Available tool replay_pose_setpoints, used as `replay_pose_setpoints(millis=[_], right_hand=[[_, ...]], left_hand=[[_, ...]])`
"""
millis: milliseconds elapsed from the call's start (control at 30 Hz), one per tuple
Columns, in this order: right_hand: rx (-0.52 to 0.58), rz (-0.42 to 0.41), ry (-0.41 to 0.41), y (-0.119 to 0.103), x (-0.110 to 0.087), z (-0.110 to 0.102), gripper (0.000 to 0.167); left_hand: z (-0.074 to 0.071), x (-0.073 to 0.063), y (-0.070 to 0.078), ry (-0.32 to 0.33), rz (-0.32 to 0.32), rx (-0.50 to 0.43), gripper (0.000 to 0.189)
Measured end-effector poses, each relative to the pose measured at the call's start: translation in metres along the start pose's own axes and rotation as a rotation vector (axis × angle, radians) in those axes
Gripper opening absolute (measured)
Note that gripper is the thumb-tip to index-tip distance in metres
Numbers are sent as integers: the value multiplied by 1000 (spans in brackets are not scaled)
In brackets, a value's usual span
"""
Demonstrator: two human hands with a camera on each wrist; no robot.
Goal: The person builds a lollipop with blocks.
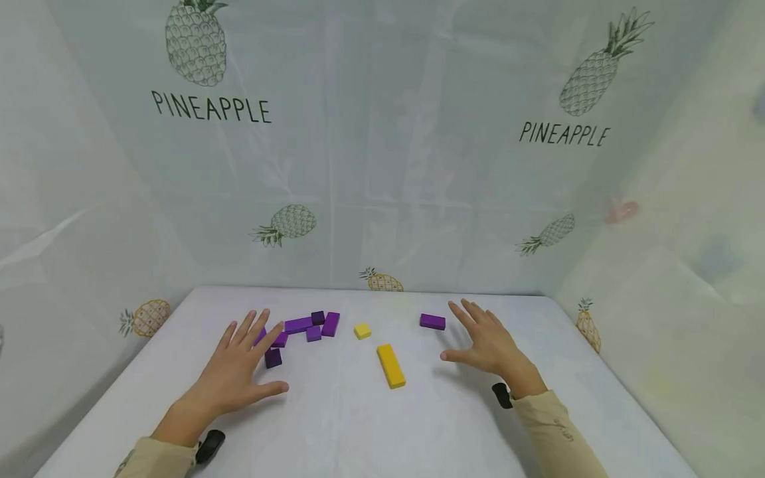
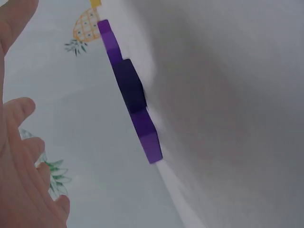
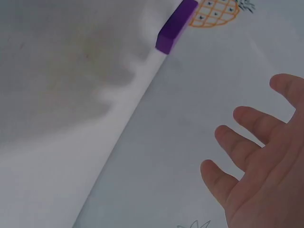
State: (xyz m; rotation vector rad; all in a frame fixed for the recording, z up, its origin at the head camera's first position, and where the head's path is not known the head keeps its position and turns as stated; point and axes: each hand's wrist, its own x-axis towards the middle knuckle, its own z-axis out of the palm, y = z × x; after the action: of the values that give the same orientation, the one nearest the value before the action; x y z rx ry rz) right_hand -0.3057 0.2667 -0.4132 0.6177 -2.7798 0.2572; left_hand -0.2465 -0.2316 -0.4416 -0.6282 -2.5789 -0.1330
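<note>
My left hand (image 1: 230, 372) hovers with spread fingers on the left of the table, overlapping several purple blocks in the head view. A dark purple block (image 1: 273, 358) shows beside its index finger, and a long purple block (image 1: 299, 325) lies farther back. My right hand (image 1: 487, 342), fingers apart and nothing in it, is above the right side. Just left of its fingertips is a single purple block (image 1: 433, 322). Between the hands lie a long yellow block (image 1: 391, 366) and a small yellow block (image 1: 362, 331). The left wrist view shows a dark block (image 2: 130, 85) among purple ones.
The white table (image 1: 358, 431) ends at a back edge against a hanging sheet (image 1: 394, 166) printed with pineapples. Similar sheets hang at both sides. Another upright purple block (image 1: 331, 324) and a small purple block (image 1: 313, 333) belong to the cluster at the back left.
</note>
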Motion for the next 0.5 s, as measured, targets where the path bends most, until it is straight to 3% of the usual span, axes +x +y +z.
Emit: replay_pose_setpoints(millis=[200, 367, 500], right_hand=[[42, -23, -15, -12, 2, 2, 106], [90, -65, -38, -26, 9, 7, 104], [133, -74, -71, -36, 11, 11, 102]], left_hand=[[2, 8, 10, -14, 34, -50, 105], [2, 17, 18, -58, 38, -174, 102], [5, 32, 30, -98, 35, -297, 98]])
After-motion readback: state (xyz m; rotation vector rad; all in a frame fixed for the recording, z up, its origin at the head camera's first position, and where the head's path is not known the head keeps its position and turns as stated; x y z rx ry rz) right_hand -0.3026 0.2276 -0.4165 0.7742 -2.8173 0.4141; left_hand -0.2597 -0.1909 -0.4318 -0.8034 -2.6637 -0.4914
